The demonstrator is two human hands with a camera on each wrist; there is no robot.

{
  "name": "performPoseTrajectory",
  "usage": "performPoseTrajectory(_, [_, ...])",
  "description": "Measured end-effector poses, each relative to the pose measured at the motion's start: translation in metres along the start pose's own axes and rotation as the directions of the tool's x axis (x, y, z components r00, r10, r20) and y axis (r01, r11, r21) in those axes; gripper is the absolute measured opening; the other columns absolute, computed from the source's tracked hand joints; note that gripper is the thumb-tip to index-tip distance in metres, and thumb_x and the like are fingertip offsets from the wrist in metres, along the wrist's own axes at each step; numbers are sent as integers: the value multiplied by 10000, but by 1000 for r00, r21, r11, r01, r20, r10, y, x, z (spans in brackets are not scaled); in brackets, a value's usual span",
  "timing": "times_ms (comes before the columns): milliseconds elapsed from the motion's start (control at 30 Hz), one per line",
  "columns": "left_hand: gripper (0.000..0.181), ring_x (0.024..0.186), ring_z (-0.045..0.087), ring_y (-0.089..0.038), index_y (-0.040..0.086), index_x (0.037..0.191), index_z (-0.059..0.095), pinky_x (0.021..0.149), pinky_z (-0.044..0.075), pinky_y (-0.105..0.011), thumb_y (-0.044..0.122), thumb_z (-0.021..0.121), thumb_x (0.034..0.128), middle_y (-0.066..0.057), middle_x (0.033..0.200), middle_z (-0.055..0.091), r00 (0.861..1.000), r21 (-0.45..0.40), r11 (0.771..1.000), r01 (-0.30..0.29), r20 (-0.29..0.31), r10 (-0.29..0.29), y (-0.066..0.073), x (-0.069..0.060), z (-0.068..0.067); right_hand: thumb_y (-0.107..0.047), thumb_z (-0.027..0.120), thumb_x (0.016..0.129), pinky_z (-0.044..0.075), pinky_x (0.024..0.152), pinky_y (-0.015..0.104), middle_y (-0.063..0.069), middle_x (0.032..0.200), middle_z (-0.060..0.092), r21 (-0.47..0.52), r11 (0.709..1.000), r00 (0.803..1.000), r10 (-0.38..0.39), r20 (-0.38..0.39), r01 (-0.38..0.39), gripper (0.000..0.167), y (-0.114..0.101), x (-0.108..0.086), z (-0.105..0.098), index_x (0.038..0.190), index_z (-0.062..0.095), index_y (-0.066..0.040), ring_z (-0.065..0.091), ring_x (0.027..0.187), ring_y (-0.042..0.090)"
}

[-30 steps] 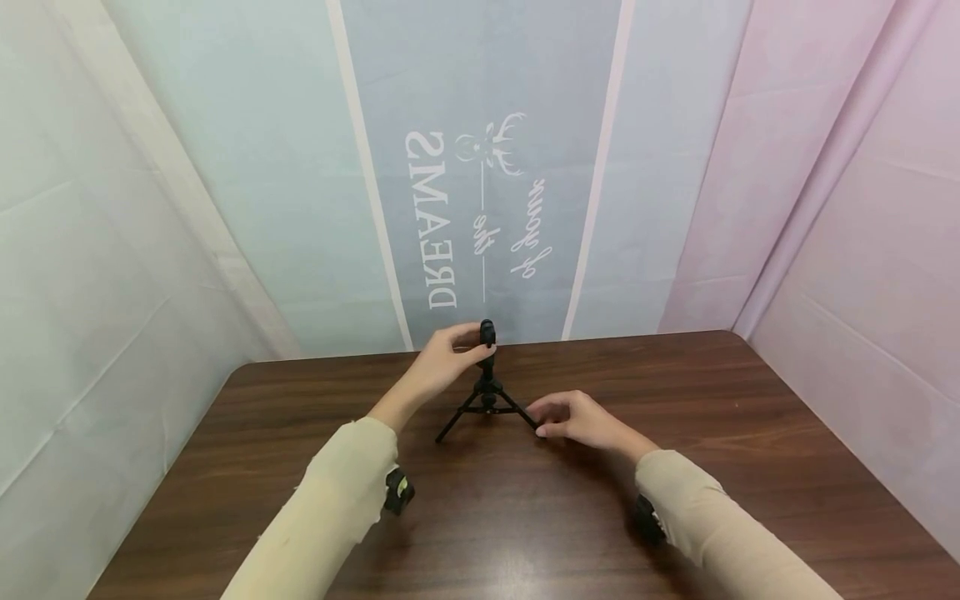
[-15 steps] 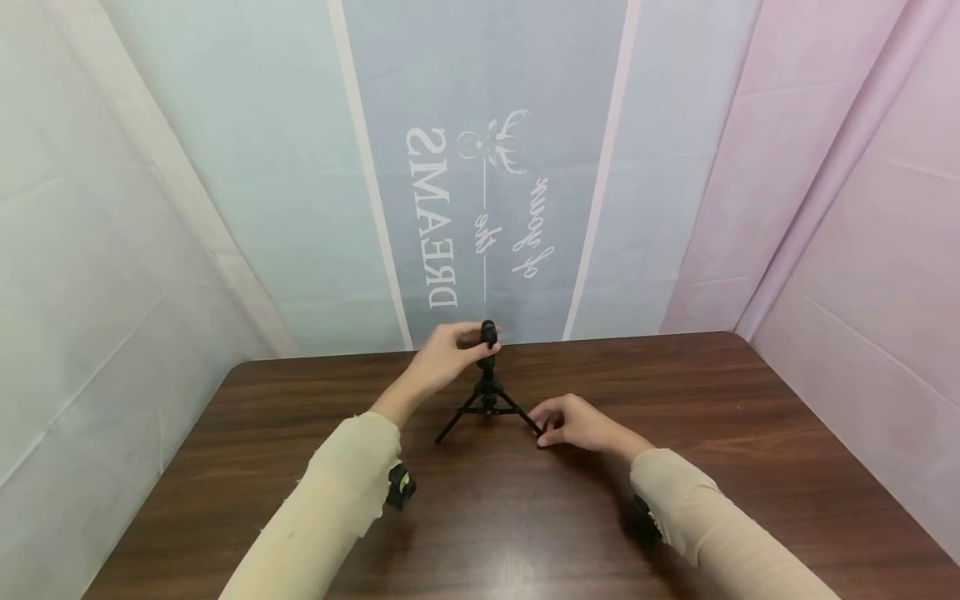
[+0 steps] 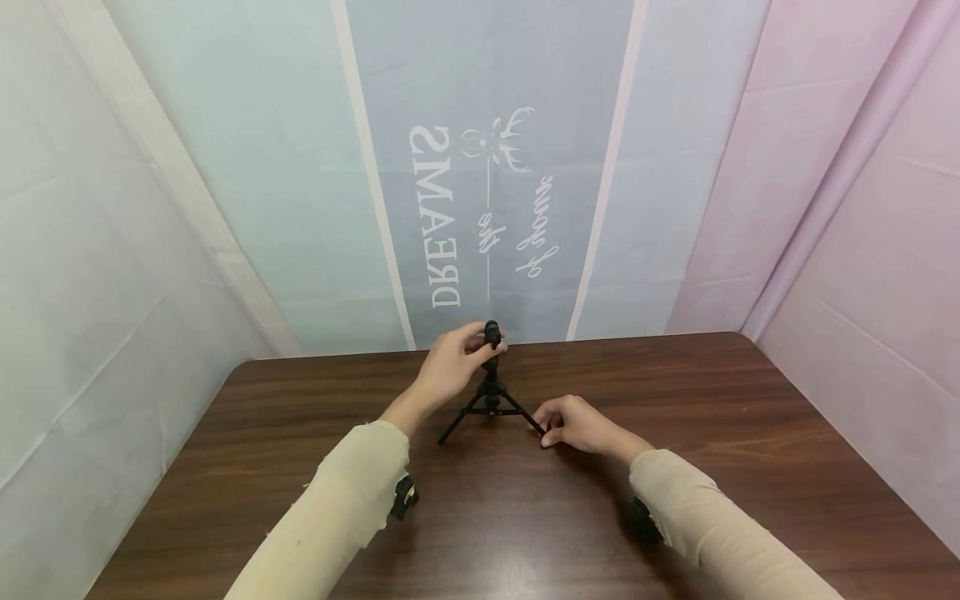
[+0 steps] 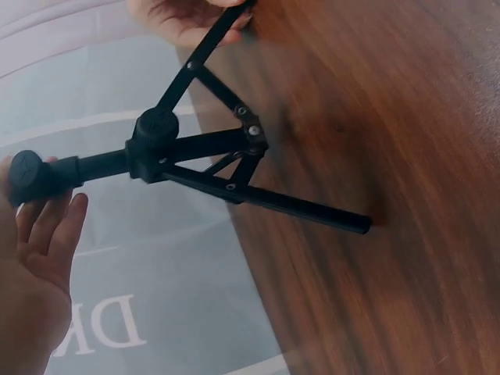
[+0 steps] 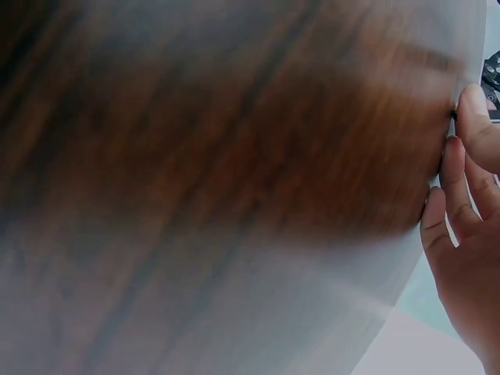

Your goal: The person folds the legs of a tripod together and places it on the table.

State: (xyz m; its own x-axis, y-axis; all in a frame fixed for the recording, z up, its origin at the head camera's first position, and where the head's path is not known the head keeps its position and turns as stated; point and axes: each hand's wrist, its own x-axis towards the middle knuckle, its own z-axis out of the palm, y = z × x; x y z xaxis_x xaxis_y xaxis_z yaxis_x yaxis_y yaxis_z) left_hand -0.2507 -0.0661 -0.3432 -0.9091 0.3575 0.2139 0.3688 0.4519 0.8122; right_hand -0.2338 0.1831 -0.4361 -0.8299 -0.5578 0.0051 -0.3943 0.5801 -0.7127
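A small black tripod (image 3: 491, 387) stands upright with its legs spread near the table's back edge. The left hand (image 3: 447, 364) grips its top part between thumb and fingers; in the left wrist view that hand (image 4: 43, 273) is at the head end of the tripod (image 4: 156, 141). At the right leg's lower end, the right hand (image 3: 577, 423) pinches the leg between thumb and fingers. In the right wrist view the right hand (image 5: 469, 226) has its fingertips by the table surface, with only a bit of the tripod (image 5: 494, 74) showing.
The brown wooden table (image 3: 480, 517) reaches back to a hanging cloth (image 3: 517, 50) with mirrored lettering. Pale cloth walls (image 3: 75, 292) stand on the left and right. A dark device (image 3: 404, 497) sits under the left sleeve, another (image 3: 645, 521) under the right.
The right hand has moved slightly outward and toward the near side, the right leg's tip with it. The left hand keeps its grip on the top; the view has shifted a little.
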Motion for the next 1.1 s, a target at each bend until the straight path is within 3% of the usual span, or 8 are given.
performPoseTrajectory(400, [288, 1118, 644, -131, 207, 1258, 650, 990, 483, -432, 327, 587, 1004, 84, 1078, 731, 998, -50, 999, -16, -69, 12, -1, -7, 8, -11, 783, 815, 503, 649, 254, -17, 805, 661, -7, 999, 999, -49, -18, 49, 131, -3, 2, 1, 932, 735, -45, 577, 721, 90])
performPoseTrajectory(567, [257, 1107, 651, -145, 197, 1252, 656, 999, 474, -447, 260, 595, 1010, 64, 1074, 734, 995, -74, 997, -19, -94, 12, -3, -7, 10, -11, 794, 801, 502, 651, 248, -25, 795, 659, -13, 999, 999, -38, -24, 38, 135, -3, 3, 1, 917, 737, -50, 573, 717, 86])
performPoseTrajectory(833, [252, 1093, 655, -138, 201, 1223, 668, 975, 492, -438, 292, 595, 999, 62, 1065, 734, 991, -89, 996, -30, -132, 18, -4, -7, 12, -3, 798, 792, 497, 656, 245, -34, 777, 656, -17, 1000, 999, -27, -36, 26, 139, -5, 5, 0, 907, 741, -56, 569, 714, 86])
performPoseTrajectory(1100, [253, 1150, 625, -151, 193, 1235, 664, 972, 496, -436, 274, 587, 1007, 58, 1086, 730, 990, -108, 994, -25, -138, 10, -5, -9, 14, 14, 778, 815, 507, 654, 247, -46, 781, 652, -2, 1000, 999, -8, -47, 8, 131, -3, 5, 5, 917, 742, -59, 593, 731, 86])
